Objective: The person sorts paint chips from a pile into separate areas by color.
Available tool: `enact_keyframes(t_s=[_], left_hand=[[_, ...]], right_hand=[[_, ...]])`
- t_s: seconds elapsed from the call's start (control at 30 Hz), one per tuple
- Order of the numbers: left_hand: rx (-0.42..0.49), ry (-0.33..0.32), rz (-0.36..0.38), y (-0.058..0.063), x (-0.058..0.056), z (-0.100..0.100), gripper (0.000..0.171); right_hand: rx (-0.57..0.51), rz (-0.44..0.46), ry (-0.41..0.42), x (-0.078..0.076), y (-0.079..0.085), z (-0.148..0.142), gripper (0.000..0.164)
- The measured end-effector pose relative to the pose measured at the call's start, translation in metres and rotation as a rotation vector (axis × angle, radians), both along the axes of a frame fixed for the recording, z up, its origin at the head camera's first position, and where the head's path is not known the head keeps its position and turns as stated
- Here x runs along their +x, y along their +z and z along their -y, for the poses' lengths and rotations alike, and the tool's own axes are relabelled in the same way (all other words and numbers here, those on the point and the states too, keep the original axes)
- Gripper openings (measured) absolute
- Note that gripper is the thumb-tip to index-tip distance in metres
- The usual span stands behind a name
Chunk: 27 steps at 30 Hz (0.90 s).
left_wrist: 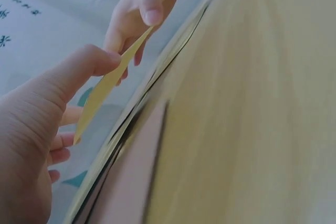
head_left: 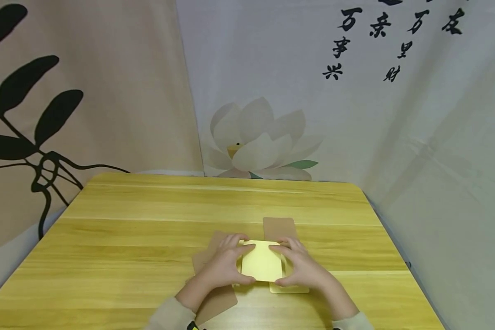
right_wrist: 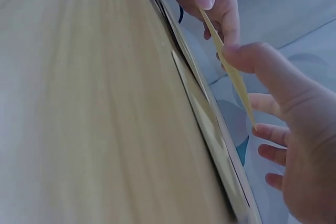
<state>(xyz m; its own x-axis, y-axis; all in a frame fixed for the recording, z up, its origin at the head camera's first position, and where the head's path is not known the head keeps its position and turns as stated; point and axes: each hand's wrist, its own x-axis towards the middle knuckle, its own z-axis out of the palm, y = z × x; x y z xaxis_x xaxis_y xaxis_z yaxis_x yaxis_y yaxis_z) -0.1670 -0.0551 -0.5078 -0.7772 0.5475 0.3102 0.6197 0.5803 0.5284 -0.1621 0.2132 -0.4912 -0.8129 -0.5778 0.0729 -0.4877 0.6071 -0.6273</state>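
Note:
A square pale yellow card (head_left: 261,262) is raised off the table, seen nearly edge-on in both wrist views. My left hand (head_left: 229,260) pinches its left side, the thumb at the near edge and the fingers at the far edge. On the opposite side my right hand (head_left: 299,266) grips it the same way. In the left wrist view, the card (left_wrist: 102,90) slants between both hands and bends slightly. Beneath my right hand lies another yellow card (head_left: 288,289), partly covered. Brown cards (head_left: 218,302) lie under my left hand and forearm.
Another brown card (head_left: 279,227) lies beyond my right hand. The wood-grain table (head_left: 128,256) has rounded far corners. Behind it hangs a cloth backdrop (head_left: 264,55) with a printed lotus, dark leaves and black characters.

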Motion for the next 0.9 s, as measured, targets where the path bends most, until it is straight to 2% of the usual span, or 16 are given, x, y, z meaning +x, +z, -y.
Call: enact_keyframes(t_s=[0.4,0.6,0.9], left_hand=[[-0.043,-0.010,0.004,-0.001,0.012,-0.039,0.085],[-0.064,0.002,-0.042,-0.003,0.017,-0.054,0.085],[-0.101,0.013,-0.048,-0.005,0.023,-0.073,0.086]], right_hand=[[0.008,0.027,-0.022,0.010,-0.003,-0.037,0.087],[0.033,0.000,-0.016,0.013,-0.003,-0.050,0.087],[0.070,-0.017,-0.008,0.015,-0.005,-0.066,0.085]])
